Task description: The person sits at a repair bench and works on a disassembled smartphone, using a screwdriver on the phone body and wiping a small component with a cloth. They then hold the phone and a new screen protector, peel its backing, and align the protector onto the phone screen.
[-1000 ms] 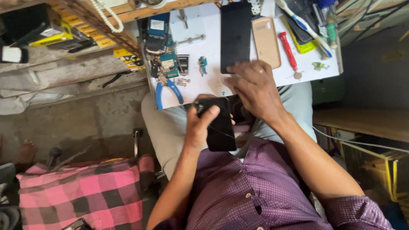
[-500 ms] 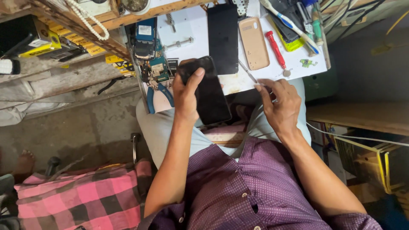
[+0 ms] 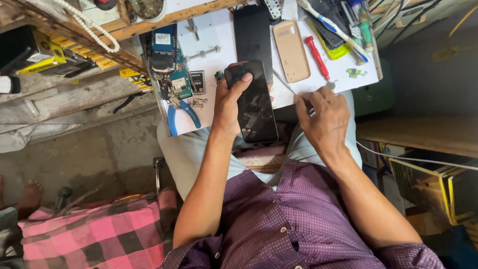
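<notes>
My left hand [image 3: 230,105] grips a black smartphone [image 3: 255,105] by its left edge, screen up, thumb resting on the top corner, above the near edge of a white work board [image 3: 219,35]. My right hand [image 3: 323,117] sits at the board's near right edge with its fingers closed on a thin metal tool [image 3: 285,82] whose tip points up and left toward the phone. A second black phone body [image 3: 253,37] lies flat on the board just beyond the held one.
On the board lie a tan phone cover [image 3: 291,50], a red screwdriver [image 3: 317,57], a toothbrush [image 3: 332,27], blue-handled pliers [image 3: 180,113], circuit boards [image 3: 169,60] and small parts. A wooden shelf edge [image 3: 164,20] runs behind. Pink checked cloth [image 3: 99,234] lies lower left, boxes at right.
My left hand has raised the phone toward the board. My right hand left the phone, moved right to the board's edge and took hold of the thin metal tool.
</notes>
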